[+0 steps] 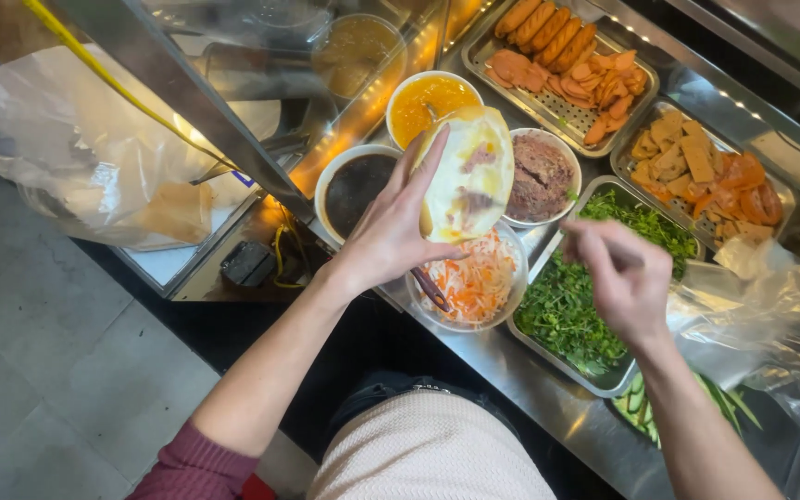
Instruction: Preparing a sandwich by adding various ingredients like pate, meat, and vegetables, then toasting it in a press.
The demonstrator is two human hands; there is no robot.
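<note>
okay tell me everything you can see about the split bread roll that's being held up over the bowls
The pale, split-open bread roll is held in the person's left hand, fingers along its left edge, tilted with its cut side facing the camera. The inside looks creamy white with yellowish smears and a few brown-pink patches of filling. The crust edge is light golden. It hovers above the bowl of shredded white and orange pickles, partly hiding the bowl of brown pâté-like spread.

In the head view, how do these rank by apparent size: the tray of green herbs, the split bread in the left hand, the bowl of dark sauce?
1. Tray of green herbs, largest.
2. Split bread, though it is raised toward the camera, so this rank is unsure.
3. Bowl of dark sauce, smallest.
</note>
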